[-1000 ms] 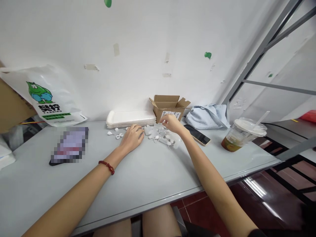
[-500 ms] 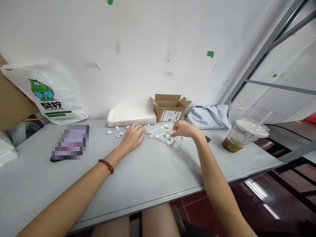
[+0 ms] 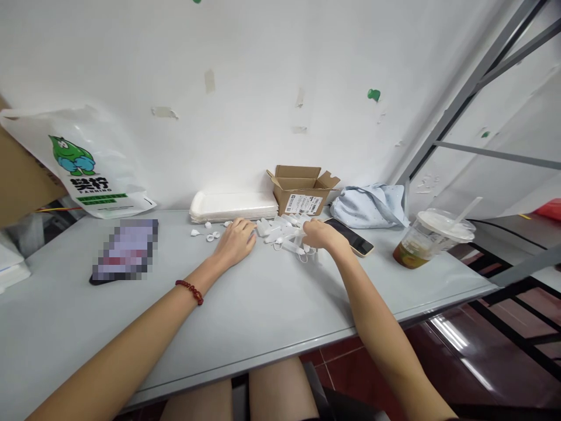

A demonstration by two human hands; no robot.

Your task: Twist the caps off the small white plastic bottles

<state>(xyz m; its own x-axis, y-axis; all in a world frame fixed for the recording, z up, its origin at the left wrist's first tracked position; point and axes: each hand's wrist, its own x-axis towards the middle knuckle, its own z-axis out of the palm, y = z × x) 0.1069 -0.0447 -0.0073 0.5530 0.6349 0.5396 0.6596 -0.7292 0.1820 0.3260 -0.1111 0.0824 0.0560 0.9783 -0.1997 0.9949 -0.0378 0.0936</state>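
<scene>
A loose pile of small translucent white plastic pieces [image 3: 275, 233], some with thin ring-like loops, lies in the middle of the desk. At its left edge my left hand [image 3: 235, 241] rests palm down on the desk, fingers extended and holding nothing. My right hand [image 3: 323, 235] reaches into the right side of the pile with its fingers curled together. Its fingertips are partly hidden, so what they grip cannot be made out. Left of my left hand lie several small white caps and rings [image 3: 210, 237].
Behind the pile stand stacked white foam trays [image 3: 236, 204], an open cardboard box [image 3: 302, 202] and a light blue cloth bag [image 3: 370, 206]. A phone [image 3: 357, 242] lies beside my right wrist; another phone [image 3: 125, 251] lies left. A drink cup [image 3: 427, 240] stands right, a plastic bag [image 3: 105, 169] far left.
My right hand has lowered into the pile and its fingers have closed together, uncovering more of the phone behind it. My left hand has hardly moved.
</scene>
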